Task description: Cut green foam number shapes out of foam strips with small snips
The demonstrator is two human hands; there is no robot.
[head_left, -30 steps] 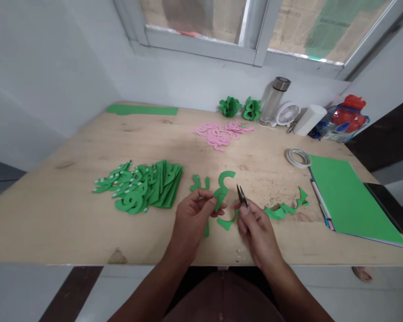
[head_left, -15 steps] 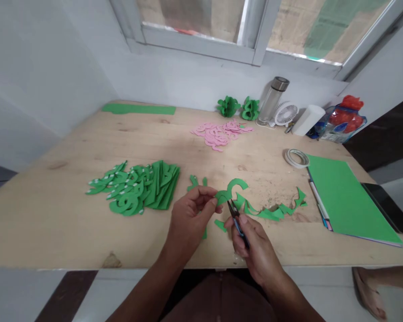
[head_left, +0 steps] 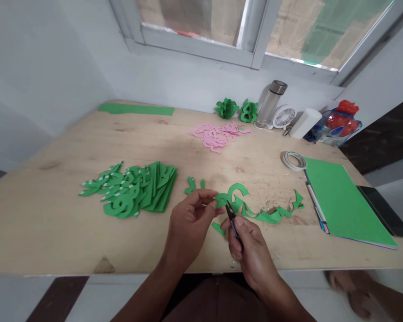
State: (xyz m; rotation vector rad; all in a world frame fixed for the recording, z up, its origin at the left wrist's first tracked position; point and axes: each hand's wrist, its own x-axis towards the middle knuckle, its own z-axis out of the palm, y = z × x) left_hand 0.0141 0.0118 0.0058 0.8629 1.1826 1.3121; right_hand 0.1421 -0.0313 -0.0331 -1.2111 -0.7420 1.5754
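Observation:
A curved, S-like green paper cutout point(head_left: 237, 188) is pinched between the thumb and fingers of my left hand point(head_left: 191, 219). My right hand point(head_left: 250, 241) is wrapped around small dark thread snips point(head_left: 233, 222), whose blades look closed and meet the cutout's lower edge. Right of the snips lies a jagged chain of green paper scraps point(head_left: 268, 216). A loose green scrap point(head_left: 218, 228) rests below my left fingertips. Other green bits point(head_left: 190, 184) lie behind my left hand, partly hidden by it.
To the left sits a heap of green cutouts point(head_left: 121, 205) beside stacked green pieces point(head_left: 161, 192). Pink cutouts point(head_left: 215, 136) lie farther back. A tape roll point(head_left: 294, 161), green sheet point(head_left: 345, 201), glass bottle point(head_left: 267, 105) and small fan point(head_left: 284, 117) stand or lie rightward. A person's foot point(head_left: 359, 302) shows below.
The snips' blades have gone from parted to nearly together at the cutout. My view has shifted slightly. The other person's foot at lower right has moved left and is blurred.

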